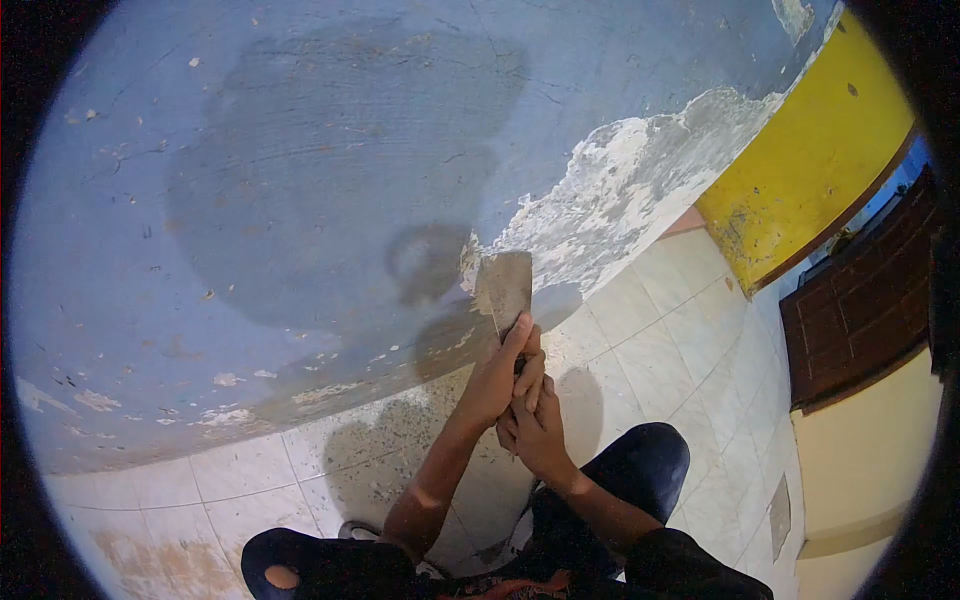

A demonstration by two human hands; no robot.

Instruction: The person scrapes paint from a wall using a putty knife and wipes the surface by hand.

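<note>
A flat, wide-bladed scraper (pixel 506 285) points up toward the wall, its blade over the lower edge of a white patch (pixel 600 185) where the blue paint is gone. My left hand (pixel 492 380) is wrapped round the scraper's handle, thumb stretched along the base of the blade. Just below and to the right, my right hand (pixel 537 428) is closed round the lower part of the handle, against my left hand. The fingers hide most of the handle.
The blue wall (pixel 330 180) has cracks and chipped spots. Paint flakes lie on the tiled floor (pixel 240 465) along its foot. My bent knees are at the bottom. At the right are a yellow wall (pixel 810 150) and a dark wooden door (pixel 850 300).
</note>
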